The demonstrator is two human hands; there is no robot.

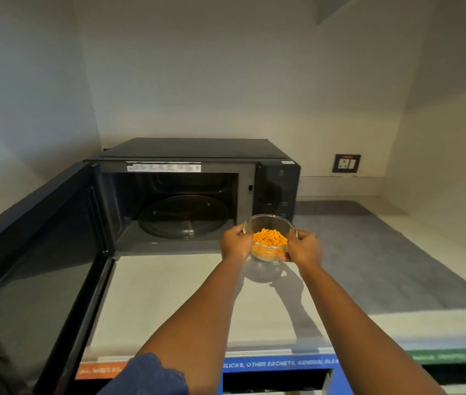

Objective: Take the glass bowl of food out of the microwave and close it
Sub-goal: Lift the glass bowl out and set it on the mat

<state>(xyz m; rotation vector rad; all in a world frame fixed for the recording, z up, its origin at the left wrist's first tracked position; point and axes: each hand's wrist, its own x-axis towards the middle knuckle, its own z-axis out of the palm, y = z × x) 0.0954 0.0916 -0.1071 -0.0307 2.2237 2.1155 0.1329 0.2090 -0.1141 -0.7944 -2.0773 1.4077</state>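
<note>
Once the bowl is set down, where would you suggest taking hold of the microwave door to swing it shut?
Probably the door's free outer edge, nearest the camera, approached from the left with the left hand. The door stands swung wide open, hinged at the microwave's left front corner, so pushing far from the hinge swings it most easily. Both hands now hold the glass bowl.

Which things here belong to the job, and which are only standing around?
Job:
glass bowl of orange food, held by left hand and right hand
microwave, door open

Not the job:
wall socket
labelled bins below counter
</note>
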